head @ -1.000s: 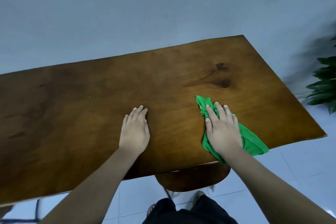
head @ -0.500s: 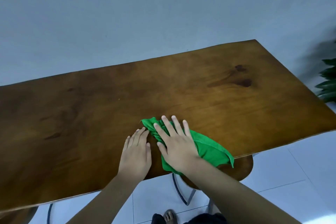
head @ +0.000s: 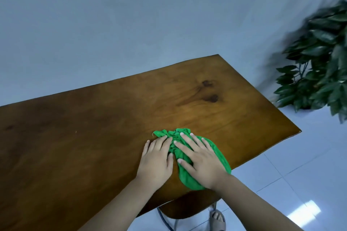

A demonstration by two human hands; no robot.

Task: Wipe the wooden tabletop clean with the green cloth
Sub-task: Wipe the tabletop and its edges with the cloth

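Note:
The wooden tabletop is dark brown with two knots toward its far right. A bunched green cloth lies near the table's front edge. My right hand presses flat on the cloth with fingers spread. My left hand lies flat on the wood right beside it, fingertips touching the cloth's left edge. Most of the cloth is hidden under my right hand.
A leafy green plant stands on the tiled floor past the table's right end. A wooden stool seat with metal legs sits under the front edge. A foot in a grey sandal shows below. A plain wall is behind.
My right hand slid the cloth leftward along the front edge until it met my left hand. The cloth bunched up. The camera swung, bringing the plant into view.

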